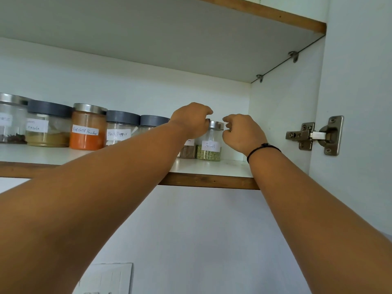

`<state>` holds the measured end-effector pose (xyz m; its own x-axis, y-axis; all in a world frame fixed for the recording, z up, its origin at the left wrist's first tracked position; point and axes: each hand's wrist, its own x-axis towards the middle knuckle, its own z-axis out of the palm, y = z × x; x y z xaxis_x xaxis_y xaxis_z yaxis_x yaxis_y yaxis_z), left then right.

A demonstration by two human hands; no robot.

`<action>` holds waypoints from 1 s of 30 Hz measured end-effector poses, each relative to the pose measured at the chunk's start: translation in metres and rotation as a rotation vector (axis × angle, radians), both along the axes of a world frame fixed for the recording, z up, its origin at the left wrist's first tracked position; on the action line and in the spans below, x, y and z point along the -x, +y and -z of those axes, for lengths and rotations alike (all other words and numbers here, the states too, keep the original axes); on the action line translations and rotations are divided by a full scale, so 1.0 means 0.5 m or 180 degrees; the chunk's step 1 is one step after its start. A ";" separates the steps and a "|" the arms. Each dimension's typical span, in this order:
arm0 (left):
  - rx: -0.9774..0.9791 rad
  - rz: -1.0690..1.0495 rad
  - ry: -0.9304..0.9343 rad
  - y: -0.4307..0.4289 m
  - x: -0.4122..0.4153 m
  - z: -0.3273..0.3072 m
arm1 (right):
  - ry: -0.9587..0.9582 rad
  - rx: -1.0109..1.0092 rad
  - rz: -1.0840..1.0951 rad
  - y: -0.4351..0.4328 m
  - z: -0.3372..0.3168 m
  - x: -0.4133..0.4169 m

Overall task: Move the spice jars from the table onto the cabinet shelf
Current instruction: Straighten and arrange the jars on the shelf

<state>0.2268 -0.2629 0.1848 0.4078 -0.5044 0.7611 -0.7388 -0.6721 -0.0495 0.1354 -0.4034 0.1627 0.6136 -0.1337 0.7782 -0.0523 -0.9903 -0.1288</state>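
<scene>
The fennel jar (209,149), clear with a steel lid and greenish seeds, stands at the right end of the cabinet shelf (212,180). My left hand (192,120) reaches over a small brown spice jar (187,151), hiding its top, and its fingers curl onto the left edge of the fennel lid. My right hand (241,132) hovers just right of that lid with fingers loosely curled, a sliver of gap showing. Further left stand the black pepper jar (118,132), red chilli powder jar (88,132) and a masala jar (47,128).
A jar with dark spice (10,122) sits at the far left, and another grey-lidded jar (152,122) is partly hidden behind my left arm. The cabinet side wall with a steel hinge (316,135) closes the right. An upper shelf (254,9) hangs overhead. A wall switch plate (108,279) is below.
</scene>
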 end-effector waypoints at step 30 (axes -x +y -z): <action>-0.0016 -0.0462 -0.0446 0.320 0.289 -0.046 | -0.0453 0.0746 -0.0485 0.273 0.020 0.221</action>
<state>0.0824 -0.1030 0.2079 0.3669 -0.4520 0.8131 -0.6197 -0.7706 -0.1487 0.0250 -0.2666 0.1529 0.4954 0.1447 0.8565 0.1012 -0.9889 0.1085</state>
